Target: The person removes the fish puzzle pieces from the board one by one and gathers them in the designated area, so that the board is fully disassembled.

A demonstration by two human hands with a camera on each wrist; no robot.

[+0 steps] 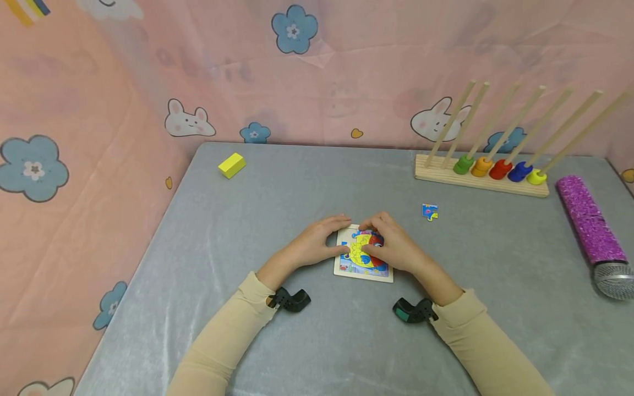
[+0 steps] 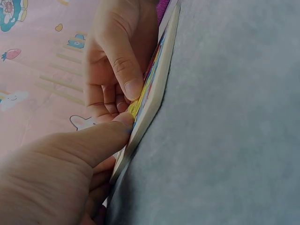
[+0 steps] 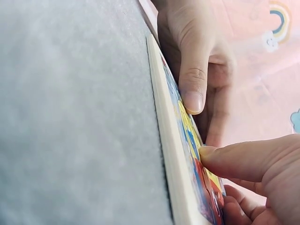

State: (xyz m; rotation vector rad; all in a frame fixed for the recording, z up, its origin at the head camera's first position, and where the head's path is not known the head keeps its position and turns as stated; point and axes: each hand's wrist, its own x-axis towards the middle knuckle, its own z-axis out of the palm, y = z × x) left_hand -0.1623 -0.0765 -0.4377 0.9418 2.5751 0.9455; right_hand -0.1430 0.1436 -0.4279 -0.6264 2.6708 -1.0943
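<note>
A small wooden-framed jigsaw puzzle (image 1: 364,273) with a yellow and red fish-like picture lies flat on the table between both hands. My left hand (image 1: 317,242) holds it at the left, thumb on the picture and fingertips by the far edge. From the right, my right hand (image 1: 398,247) grips it, with the thumb on the yellow and red part and bent fingers at the far edge. Both thumbs press close together in the left wrist view, where the frame's pale edge (image 2: 161,86) shows. The right hand covers part of the picture.
A loose blue puzzle piece (image 1: 430,212) lies right of the hands. Behind it stands a wooden peg rack (image 1: 480,181) with coloured beads. A purple glittery microphone (image 1: 591,225) lies at the right, a yellow block (image 1: 231,165) far left. Dark wrist devices (image 1: 292,301) sit on both wrists.
</note>
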